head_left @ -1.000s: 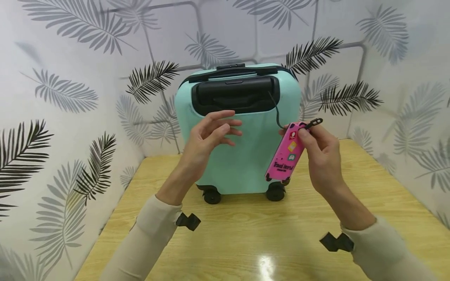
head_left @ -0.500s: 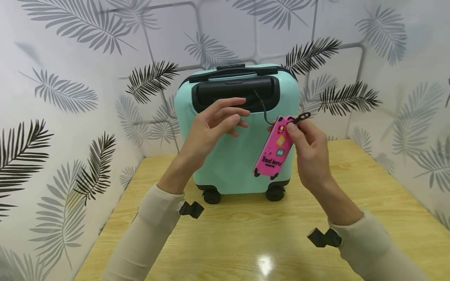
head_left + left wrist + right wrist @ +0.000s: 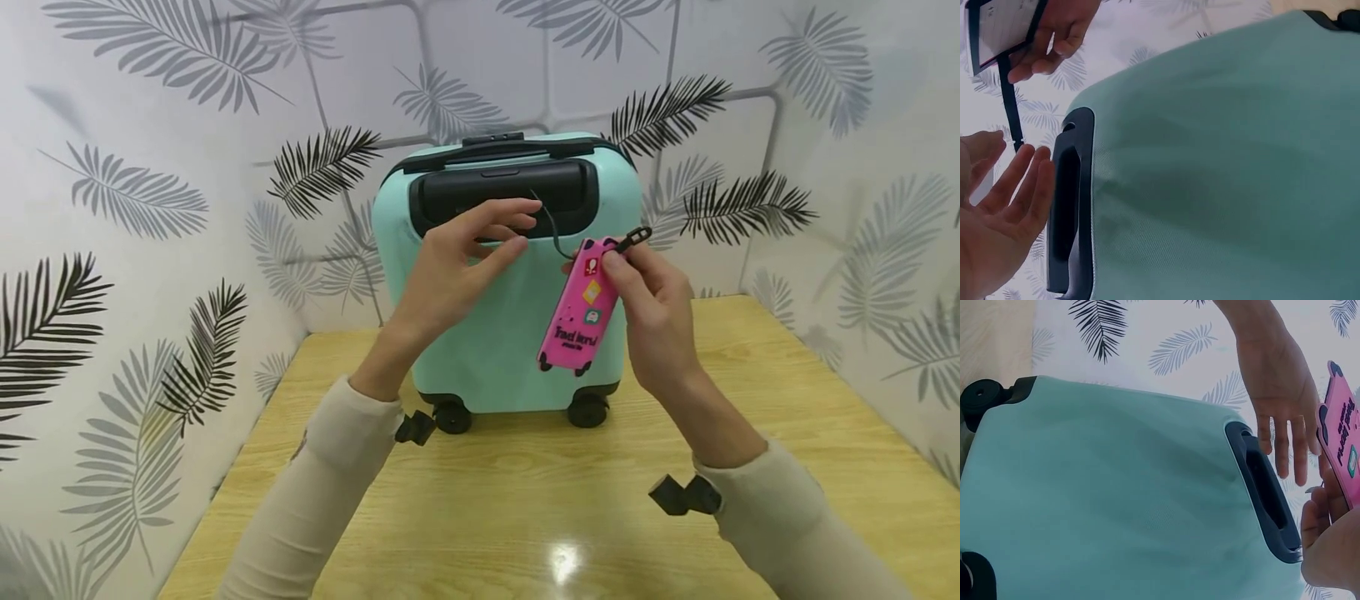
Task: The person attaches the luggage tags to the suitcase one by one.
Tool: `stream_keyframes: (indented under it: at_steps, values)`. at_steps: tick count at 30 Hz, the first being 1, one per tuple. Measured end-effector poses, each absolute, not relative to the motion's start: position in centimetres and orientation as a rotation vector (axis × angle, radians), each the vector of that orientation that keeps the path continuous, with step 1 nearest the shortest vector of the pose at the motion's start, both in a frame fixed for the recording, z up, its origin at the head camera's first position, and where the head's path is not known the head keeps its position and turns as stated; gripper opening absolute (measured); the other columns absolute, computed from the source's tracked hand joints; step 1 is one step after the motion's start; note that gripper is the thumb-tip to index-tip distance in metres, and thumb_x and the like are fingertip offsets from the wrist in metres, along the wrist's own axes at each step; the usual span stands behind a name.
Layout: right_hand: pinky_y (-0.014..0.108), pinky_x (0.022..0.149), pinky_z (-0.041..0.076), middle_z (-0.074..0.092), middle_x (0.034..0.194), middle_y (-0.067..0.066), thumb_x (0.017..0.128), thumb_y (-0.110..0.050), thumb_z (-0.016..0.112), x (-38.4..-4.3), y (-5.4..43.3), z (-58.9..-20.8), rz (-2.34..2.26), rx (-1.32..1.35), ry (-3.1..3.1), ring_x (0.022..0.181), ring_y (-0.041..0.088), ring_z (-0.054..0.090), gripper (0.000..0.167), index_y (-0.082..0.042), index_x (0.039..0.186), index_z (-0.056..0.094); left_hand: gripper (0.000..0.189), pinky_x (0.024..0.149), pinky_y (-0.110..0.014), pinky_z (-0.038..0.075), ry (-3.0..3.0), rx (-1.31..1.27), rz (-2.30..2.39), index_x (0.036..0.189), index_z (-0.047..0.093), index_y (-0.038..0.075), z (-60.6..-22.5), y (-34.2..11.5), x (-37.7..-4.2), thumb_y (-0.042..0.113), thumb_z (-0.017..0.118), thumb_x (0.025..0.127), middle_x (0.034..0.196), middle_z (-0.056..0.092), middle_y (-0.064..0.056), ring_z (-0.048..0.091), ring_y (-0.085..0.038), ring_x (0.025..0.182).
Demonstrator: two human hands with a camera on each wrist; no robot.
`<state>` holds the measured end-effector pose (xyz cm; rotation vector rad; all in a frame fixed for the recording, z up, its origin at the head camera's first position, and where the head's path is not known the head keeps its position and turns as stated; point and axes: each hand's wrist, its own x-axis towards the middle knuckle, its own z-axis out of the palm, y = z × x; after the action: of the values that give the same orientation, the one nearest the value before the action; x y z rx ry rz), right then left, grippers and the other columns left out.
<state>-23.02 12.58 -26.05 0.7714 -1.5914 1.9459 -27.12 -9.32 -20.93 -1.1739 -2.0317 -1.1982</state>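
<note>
On the wooden table (image 3: 465,508) stands a mint suitcase (image 3: 480,358). The left hand (image 3: 442,271) hangs before it, fingers loosely spread. The right hand (image 3: 660,312) pinches the top of a pink luggage tag (image 3: 573,321), tilted before the suitcase; its black strap (image 3: 1010,103) ends by the left fingertips, contact unclear.

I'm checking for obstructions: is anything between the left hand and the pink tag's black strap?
Nothing visible. The left hand is right by the free end of the black strap; whether they touch is unclear. The right hand holds the pink tag, and the suitcase stands behind, not between.
</note>
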Motion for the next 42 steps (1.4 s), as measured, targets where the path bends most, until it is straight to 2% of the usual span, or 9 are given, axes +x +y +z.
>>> stream_keyframes:
  at_steps: [5, 9, 14, 19, 22, 27, 32, 39, 42]
  values:
    - [0.032, 0.085, 0.053, 0.073, 0.107, 0.021, 0.107, -0.016, 0.051, -23.7, 12.5, -25.5, 1.955, 0.807, -1.615, 0.097, 0.028, 0.072, 0.021, -0.006, 0.111, 0.069, 0.034, 0.080, -0.031, 0.055, -1.965, -1.144, -1.016, 0.135, 0.069, 0.011, -20.6, -8.7, -27.7, 0.007, 0.068, 0.101, 0.120, 0.073, -0.008, 0.068, -0.013, 0.102]
    - [0.034, 0.086, 0.053, 0.074, 0.106, 0.015, 0.106, -0.017, 0.051, -24.2, 12.4, -25.1, 1.941, 0.832, -1.641, 0.097, 0.027, 0.071, 0.023, -0.006, 0.113, 0.070, 0.031, 0.082, -0.028, 0.055, -1.942, -1.103, -0.925, 0.130, 0.073, 0.010, -20.4, -8.3, -28.0, 0.007, 0.070, 0.099, 0.118, 0.073, -0.007, 0.067, -0.016, 0.103]
    - [0.034, 0.086, 0.052, 0.075, 0.104, 0.009, 0.106, -0.019, 0.051, -24.5, 12.3, -24.9, 1.926, 0.816, -1.661, 0.098, 0.028, 0.069, 0.024, -0.008, 0.114, 0.070, 0.026, 0.081, -0.029, 0.057, -1.893, -1.058, -0.828, 0.122, 0.076, 0.009, -20.2, -8.2, -28.1, 0.010, 0.074, 0.097, 0.113, 0.074, -0.008, 0.067, -0.018, 0.105]
    - [0.035, 0.087, 0.052, 0.075, 0.104, 0.009, 0.106, -0.020, 0.051, -24.9, 12.0, -24.6, 1.933, 0.824, -1.651, 0.098, 0.027, 0.069, 0.024, -0.008, 0.115, 0.070, 0.025, 0.079, -0.032, 0.056, -1.840, -1.039, -0.725, 0.118, 0.078, 0.008, -19.9, -8.5, -28.4, 0.017, 0.077, 0.094, 0.111, 0.075, -0.009, 0.067, -0.023, 0.103]
    - [0.035, 0.087, 0.052, 0.075, 0.104, 0.008, 0.106, -0.021, 0.052, -25.1, 11.9, -24.4, 1.931, 0.822, -1.640, 0.098, 0.027, 0.070, 0.023, -0.009, 0.114, 0.070, 0.026, 0.086, -0.034, 0.054, -1.838, -1.026, -0.667, 0.117, 0.079, 0.009, -19.6, -8.7, -28.5, 0.021, 0.077, 0.094, 0.111, 0.075, -0.009, 0.066, -0.025, 0.104]
    - [0.034, 0.085, 0.052, 0.074, 0.101, 0.008, 0.105, -0.020, 0.053, -25.6, 11.6, -23.8, 1.931, 0.816, -1.603, 0.094, 0.025, 0.068, 0.022, -0.010, 0.110, 0.071, 0.026, 0.097, -0.036, 0.050, -1.835, -1.023, -0.599, 0.115, 0.079, 0.007, -19.1, -8.9, -28.8, 0.023, 0.076, 0.095, 0.109, 0.073, -0.010, 0.063, -0.028, 0.108]
    - [0.033, 0.083, 0.051, 0.074, 0.098, 0.006, 0.104, -0.022, 0.053, -26.1, 11.2, -22.8, 1.895, 0.800, -1.590, 0.090, 0.024, 0.067, 0.021, -0.012, 0.107, 0.072, 0.023, 0.095, -0.036, 0.050, -1.819, -1.030, -0.569, 0.112, 0.078, 0.004, -18.6, -9.0, -29.3, 0.021, 0.074, 0.096, 0.107, 0.072, -0.010, 0.061, -0.027, 0.106]
    - [0.032, 0.081, 0.045, 0.060, 0.088, 0.003, 0.103, -0.023, 0.055, -26.9, 10.9, -21.4, 1.815, 0.751, -1.581, 0.092, 0.021, 0.054, 0.019, -0.014, 0.095, 0.069, 0.021, 0.095, -0.036, 0.049, -1.838, -1.027, -0.601, 0.108, 0.078, 0.004, -17.9, -9.1, -30.2, 0.023, 0.071, 0.099, 0.105, 0.072, -0.009, 0.061, -0.026, 0.104]
    - [0.032, 0.082, 0.044, 0.058, 0.086, 0.003, 0.103, -0.024, 0.055, -27.2, 10.8, -20.9, 1.808, 0.730, -1.589, 0.091, 0.020, 0.053, 0.019, -0.014, 0.093, 0.068, 0.021, 0.094, -0.036, 0.049, -1.847, -1.020, -0.609, 0.107, 0.078, 0.004, -17.7, -9.1, -30.4, 0.023, 0.071, 0.100, 0.105, 0.073, -0.008, 0.062, -0.026, 0.103]
